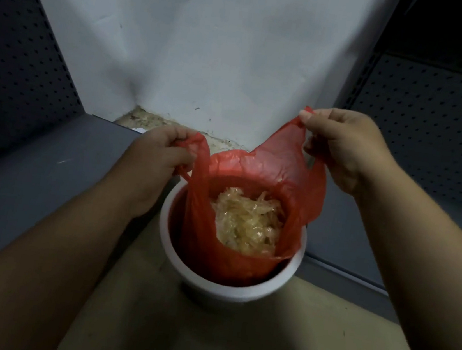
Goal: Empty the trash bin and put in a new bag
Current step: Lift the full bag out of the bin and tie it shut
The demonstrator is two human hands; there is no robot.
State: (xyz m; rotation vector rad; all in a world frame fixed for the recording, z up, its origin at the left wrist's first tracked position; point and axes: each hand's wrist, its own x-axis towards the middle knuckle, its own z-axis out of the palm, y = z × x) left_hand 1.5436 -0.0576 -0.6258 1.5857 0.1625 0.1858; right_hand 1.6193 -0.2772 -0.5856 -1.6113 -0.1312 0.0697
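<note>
The left hand [158, 150] is closed around one handle of the red bag [253, 195], with the handle bunched inside the fist. The right hand [345, 148] is closed on the other handle, pinching it between thumb and fingers, and sits higher than the left hand. The bag hangs between and below both hands, its mouth held open and its upper part raised clear of the bin [224, 285]. The lower part of the bag sits inside the bin. The bin is white and round and stands on the floor [261, 340] directly below the hands. Crumpled, translucent yellowish trash [247, 224] lies inside the bag. A white wall [196, 52] stands beyond the hands. Grey perforated shelving [26, 65] flanks the left hand, and similar panels lie past the right hand.
</note>
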